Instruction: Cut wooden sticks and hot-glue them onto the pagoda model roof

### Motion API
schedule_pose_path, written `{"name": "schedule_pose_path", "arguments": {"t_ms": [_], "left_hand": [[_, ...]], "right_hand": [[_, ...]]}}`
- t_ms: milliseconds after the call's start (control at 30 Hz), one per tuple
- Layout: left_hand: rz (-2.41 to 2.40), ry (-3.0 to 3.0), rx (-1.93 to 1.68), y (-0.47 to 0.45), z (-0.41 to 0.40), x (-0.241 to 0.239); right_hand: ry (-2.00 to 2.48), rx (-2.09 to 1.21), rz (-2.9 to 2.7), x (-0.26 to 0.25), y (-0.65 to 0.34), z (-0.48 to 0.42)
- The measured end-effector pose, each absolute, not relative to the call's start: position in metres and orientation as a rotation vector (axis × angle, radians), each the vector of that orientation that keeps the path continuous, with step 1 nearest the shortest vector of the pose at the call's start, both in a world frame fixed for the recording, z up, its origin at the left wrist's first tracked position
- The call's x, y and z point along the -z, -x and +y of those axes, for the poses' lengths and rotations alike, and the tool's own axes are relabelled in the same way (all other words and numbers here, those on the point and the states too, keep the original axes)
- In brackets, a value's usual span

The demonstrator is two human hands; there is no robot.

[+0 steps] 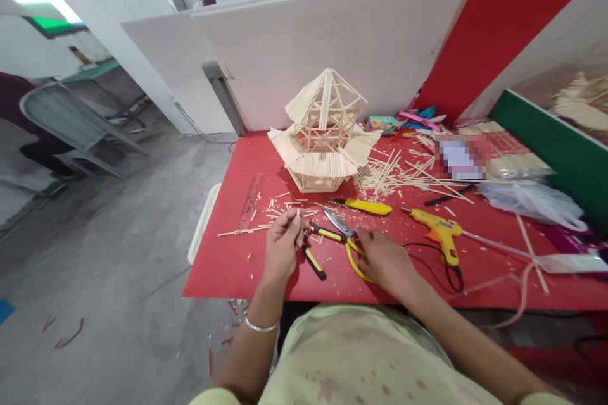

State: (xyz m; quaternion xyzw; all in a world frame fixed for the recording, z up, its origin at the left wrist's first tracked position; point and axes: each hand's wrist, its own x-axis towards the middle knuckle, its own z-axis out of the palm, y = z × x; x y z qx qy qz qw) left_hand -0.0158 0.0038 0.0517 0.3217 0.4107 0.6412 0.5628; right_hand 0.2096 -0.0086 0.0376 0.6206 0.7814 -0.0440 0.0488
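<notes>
My left hand (pixel 284 245) is closed in a pinch above the front of the red table; whatever is between thumb and fingertips is too small to make out. On the right, my right hand (pixel 386 261) has its fingers on the yellow handles of a pair of scissors (pixel 339 223), whose blades point away to the left. Pliers with black and yellow grips (pixel 314 262) lie between the hands. Behind them stands a pagoda model (pixel 325 164) made of thin wooden sticks, its upper roof partly covered and partly open frame.
A yellow utility knife (pixel 368 206) and a yellow glue gun (pixel 439 231) with a cord lie to the right. Loose sticks (pixel 389 174) pile beside the model. A clear ruler (pixel 251 201) lies left. A plastic bag (pixel 532 199) and a green board (pixel 555 139) border the right side.
</notes>
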Motion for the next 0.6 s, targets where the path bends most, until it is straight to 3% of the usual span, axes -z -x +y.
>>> {"name": "schedule_pose_path", "arguments": {"t_ms": [167, 400, 600], "left_hand": [[0.986, -0.712, -1.517, 0.009, 0.003, -0.06], [0.936, -0.717, -1.524, -0.003, 0.002, -0.068], [0.995, -0.784, -1.507, -0.008, 0.001, -0.074]], "right_hand": [[-1.958, 0.304, 2.46, -0.035, -0.224, -0.007], [-1.966, 0.936, 2.966, -0.066, -0.212, -0.014], [-1.859, 1.017, 3.056, -0.073, -0.19, -0.007]]}}
